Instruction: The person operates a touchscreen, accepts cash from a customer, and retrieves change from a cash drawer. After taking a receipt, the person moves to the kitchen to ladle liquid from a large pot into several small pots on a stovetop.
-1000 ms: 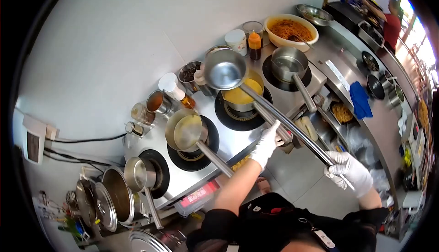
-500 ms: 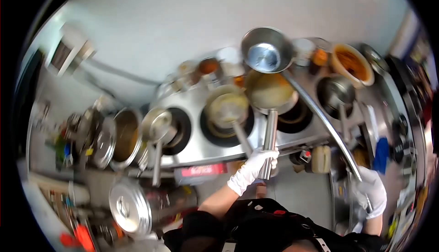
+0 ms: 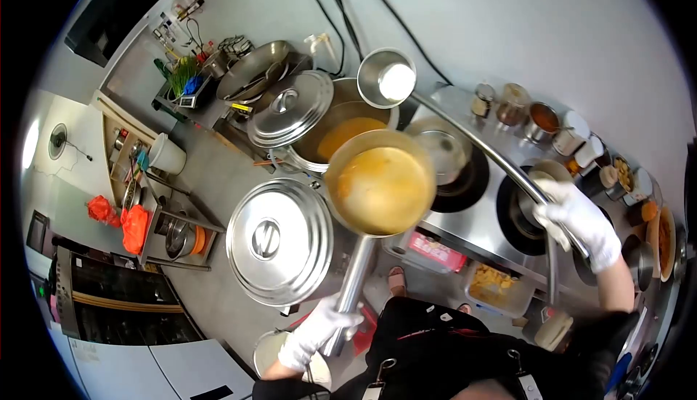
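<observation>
My left hand (image 3: 319, 331), in a white glove, is closed around the handle of a saucepan (image 3: 381, 182). Yellow-orange broth with paler patches fills much of the pan, which hangs in front of a large stockpot (image 3: 396, 118). My right hand (image 3: 581, 222), also gloved, grips the long metal handle of a ladle (image 3: 381, 77). The ladle's bowl is above the stockpot's back rim, and a bright glare covers part of its inside. Orange broth (image 3: 352, 133) stands in the stockpot, whose lid (image 3: 290, 109) leans over its left side.
A second large pot with a shiny lid (image 3: 279, 240) stands at the near left. On the stove (image 3: 475, 229), another pan (image 3: 439, 146) rests at the left burner. Jars and containers (image 3: 543, 120) line the wall. Plastic tubs (image 3: 497, 291) sit below the stove edge.
My view has turned left toward the stockpots. The saucepan has come off the stove to beside the stockpot, its broth now plainly visible. The ladle has swung left, still in my right hand.
</observation>
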A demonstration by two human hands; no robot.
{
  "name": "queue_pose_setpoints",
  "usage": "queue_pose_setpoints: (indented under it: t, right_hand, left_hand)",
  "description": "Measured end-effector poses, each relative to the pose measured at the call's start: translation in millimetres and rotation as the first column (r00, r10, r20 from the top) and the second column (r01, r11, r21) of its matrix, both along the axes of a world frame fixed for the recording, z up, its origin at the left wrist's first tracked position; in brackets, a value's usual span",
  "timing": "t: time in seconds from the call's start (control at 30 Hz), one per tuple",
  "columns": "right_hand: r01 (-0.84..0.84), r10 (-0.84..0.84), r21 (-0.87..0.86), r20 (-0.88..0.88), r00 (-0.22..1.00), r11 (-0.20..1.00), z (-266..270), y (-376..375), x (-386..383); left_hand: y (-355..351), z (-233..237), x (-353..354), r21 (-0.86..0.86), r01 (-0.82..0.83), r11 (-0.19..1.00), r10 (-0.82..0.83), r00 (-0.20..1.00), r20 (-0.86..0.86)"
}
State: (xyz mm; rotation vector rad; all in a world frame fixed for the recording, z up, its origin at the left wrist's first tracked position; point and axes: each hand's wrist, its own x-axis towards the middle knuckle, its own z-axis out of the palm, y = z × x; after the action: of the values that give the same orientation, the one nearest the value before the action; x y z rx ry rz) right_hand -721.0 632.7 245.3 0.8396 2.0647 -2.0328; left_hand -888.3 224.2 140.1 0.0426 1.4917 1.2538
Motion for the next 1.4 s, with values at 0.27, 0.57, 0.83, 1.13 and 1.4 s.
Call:
queue_pose_setpoints:
  t: [0.27,0.57,0.83,1.13,1.4]
  right_hand:
    - [-0.582,0.299,0.592,0.511,0.806,0.558,-101,-16,-322]
    - [-0.683,0.366,0.714,0.601,0.711,0.155,-236,-56,-488]
    - [-0.626,0.302,0.779,0.600,0.741,-0.011,-299,-65,-524]
    - [-0.706,0.306,0.481,0.667,0.679,0.520,-279,-63,-546]
    - [-0.274,0.221,0.037,0.490,0.843,0.961,-286,-3,-503]
  left_hand:
    - [-113,-18,-88,-0.031,-0.525,0.850,0.526,0.851,0.006]
    - [-128,-39,-156,0.062,-0.742,0.667,0.745,0.667,-0.025]
    - [-119,-46,-189,0.052,-0.800,0.598,0.799,0.600,0.044]
    - [-124,-53,-198,0.029,-0.783,0.621,0.779,0.621,0.083]
    - [-120,-51,-206,0.050,-0.752,0.658,0.750,0.660,0.052]
